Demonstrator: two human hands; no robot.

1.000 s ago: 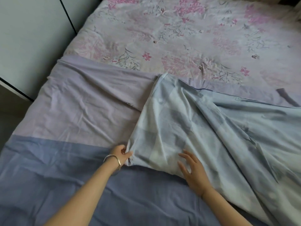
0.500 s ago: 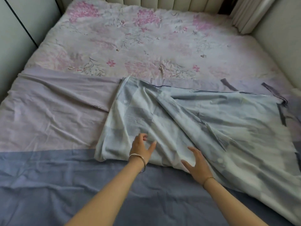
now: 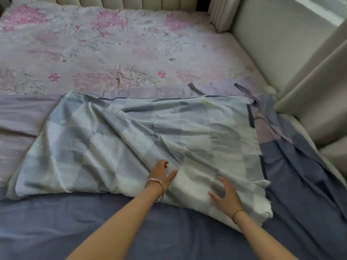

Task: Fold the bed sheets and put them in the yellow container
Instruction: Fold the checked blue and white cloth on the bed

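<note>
Now L hand (image 3: 161, 174) off corner, flat on sheet (image 3: 112, 139).

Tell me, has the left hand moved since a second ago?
Yes. The left hand let go of the checked sheet's left corner and moved right.

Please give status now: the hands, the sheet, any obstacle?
Left hand and right hand both open, pressing on the checked sheet. Sheet lies creased, not yet folded small. Yellow container not in view.
</note>
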